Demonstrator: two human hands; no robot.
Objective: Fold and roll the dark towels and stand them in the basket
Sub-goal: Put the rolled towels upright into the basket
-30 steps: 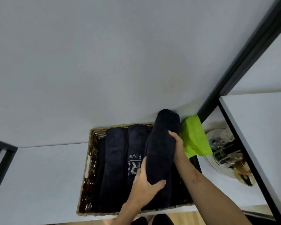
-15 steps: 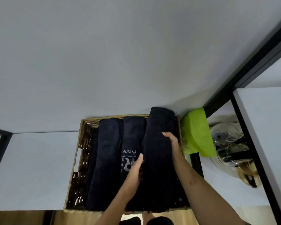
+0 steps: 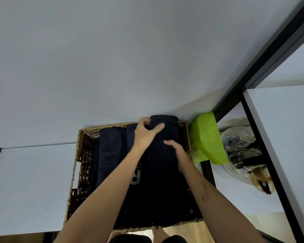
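Soft, even light on the pale wall — the basket (image 3: pixel 81 155) interior falls dim — straight edges bow from wide-angle distortion.

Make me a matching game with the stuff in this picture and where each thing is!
Things:
1. rolled towel
2. green bag
3. glass jars
4. basket

Places:
A. on the lower shelf at far right
B. on the white shelf, holding dark towels
C. under both hands
D. squeezed just right of the basket

Pairs: 1-C, 2-D, 3-A, 4-B
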